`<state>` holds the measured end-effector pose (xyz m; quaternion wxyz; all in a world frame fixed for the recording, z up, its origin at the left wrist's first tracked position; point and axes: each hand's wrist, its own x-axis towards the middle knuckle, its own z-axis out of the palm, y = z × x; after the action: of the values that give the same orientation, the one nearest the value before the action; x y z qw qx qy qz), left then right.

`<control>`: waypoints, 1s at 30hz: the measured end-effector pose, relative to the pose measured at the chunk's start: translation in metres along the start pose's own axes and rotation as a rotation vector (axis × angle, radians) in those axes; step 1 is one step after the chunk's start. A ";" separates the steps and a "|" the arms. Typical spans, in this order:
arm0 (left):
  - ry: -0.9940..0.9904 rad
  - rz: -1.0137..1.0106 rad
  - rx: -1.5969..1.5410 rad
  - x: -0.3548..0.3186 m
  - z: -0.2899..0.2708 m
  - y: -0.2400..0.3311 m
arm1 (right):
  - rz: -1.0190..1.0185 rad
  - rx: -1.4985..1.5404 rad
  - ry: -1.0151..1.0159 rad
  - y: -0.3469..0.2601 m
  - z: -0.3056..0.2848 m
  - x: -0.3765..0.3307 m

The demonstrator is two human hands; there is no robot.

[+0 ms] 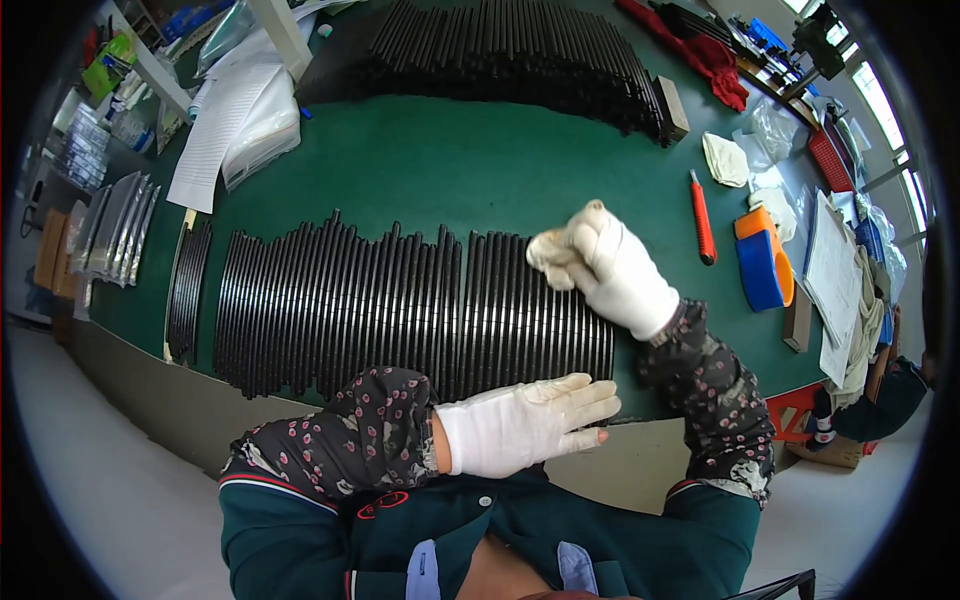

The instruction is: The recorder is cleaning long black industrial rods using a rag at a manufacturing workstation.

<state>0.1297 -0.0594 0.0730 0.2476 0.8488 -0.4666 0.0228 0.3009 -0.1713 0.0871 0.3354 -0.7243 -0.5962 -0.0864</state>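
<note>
Slim black rods (340, 310) lie side by side in a wide row near the table's front edge, their far ends uneven. A narrow gap sets off the right-hand group of rods (500, 320), whose far ends are more level. My left hand (530, 425), in a white glove with one fingertip bare, lies along the near ends of this group, fingers stretched out. At its far right corner is my right hand (610, 265), also gloved, fingers curled; whatever they may hold is hidden. A few more rods (187, 290) lie apart at the far left.
A large pile of black rods (510, 50) fills the back of the green table (400, 150), a block (672, 108) at its right end. Rightward lie a red cutter knife (703, 218), tape rolls (765, 262) and a white cloth (725, 160). Papers (225, 130) lie back left.
</note>
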 end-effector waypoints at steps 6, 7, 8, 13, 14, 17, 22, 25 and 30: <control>0.079 -0.014 -0.057 0.002 0.004 0.004 | -0.142 0.092 -0.141 -0.032 0.001 -0.002; 0.076 -0.006 -0.064 0.002 0.002 0.005 | -0.070 -0.013 -0.056 -0.018 0.001 0.011; 0.034 -0.011 -0.072 0.001 0.000 0.004 | -0.028 -0.051 -0.013 -0.008 0.007 0.016; 0.035 -0.074 -0.218 -0.004 0.013 0.002 | -0.156 0.275 -0.492 -0.060 0.007 -0.007; 0.005 -0.107 -0.321 -0.001 0.012 0.003 | -0.132 0.276 -0.397 -0.055 0.006 -0.010; -0.002 -0.043 -0.155 -0.001 0.001 0.005 | -0.085 0.065 -0.014 -0.026 0.014 0.018; -0.012 -0.250 -0.428 -0.001 0.008 0.004 | -0.149 0.158 -0.306 -0.051 0.020 0.006; 0.007 -0.384 -0.605 0.004 0.013 0.007 | -0.191 0.309 -0.219 -0.046 0.024 0.004; 0.065 -0.018 -0.110 -0.001 0.010 0.000 | -0.058 0.079 -0.083 -0.026 0.031 0.018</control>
<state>0.1272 -0.0632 0.0645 0.3091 0.8368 -0.4514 0.0225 0.2737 -0.1373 0.0829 0.3363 -0.6959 -0.6331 -0.0424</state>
